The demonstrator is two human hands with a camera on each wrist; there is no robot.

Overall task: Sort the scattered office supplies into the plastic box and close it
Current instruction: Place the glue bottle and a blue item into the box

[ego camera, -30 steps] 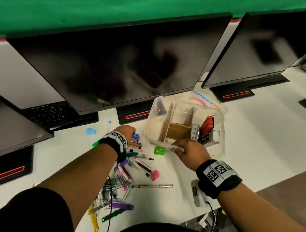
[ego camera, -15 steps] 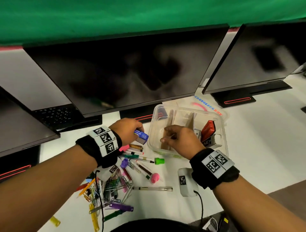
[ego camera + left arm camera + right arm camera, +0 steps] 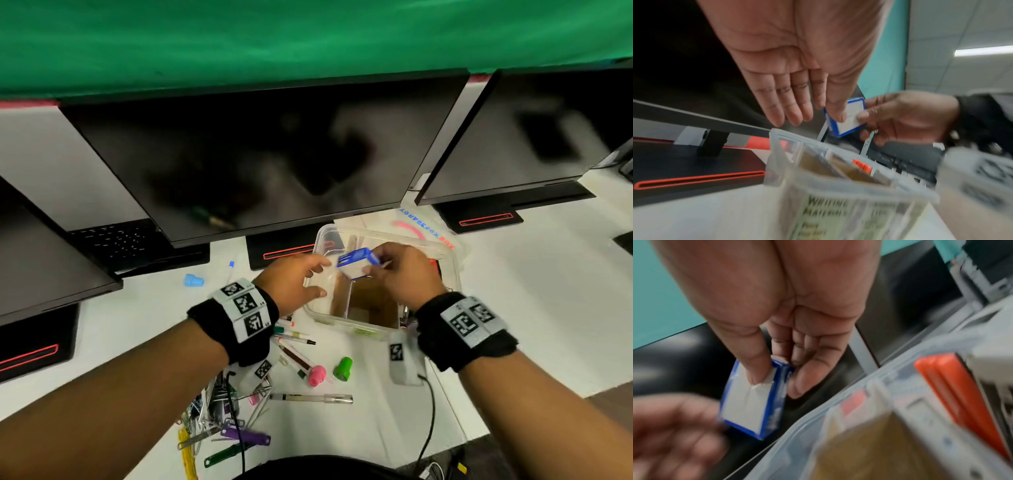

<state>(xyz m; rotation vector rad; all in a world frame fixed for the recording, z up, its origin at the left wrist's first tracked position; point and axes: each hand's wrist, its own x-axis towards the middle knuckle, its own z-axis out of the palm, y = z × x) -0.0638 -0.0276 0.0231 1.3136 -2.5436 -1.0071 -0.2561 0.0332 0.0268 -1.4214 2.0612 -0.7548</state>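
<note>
2 hands [image 3: 291, 284] [image 3: 400, 270], blue packet [image 3: 358, 262] between.

Bright, even light; motion-blurred wrist views

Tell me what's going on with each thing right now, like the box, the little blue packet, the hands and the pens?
plastic box: open, lid off, on the desk.
blue packet: held above the box, not yet inside.
right hand: pinching the blue packet.
left hand: fingers straight, holding nothing.
orange stapler: already in the box.
pens: loose on the desk.
green cap: loose on the desk.
monitors: dark.
</note>
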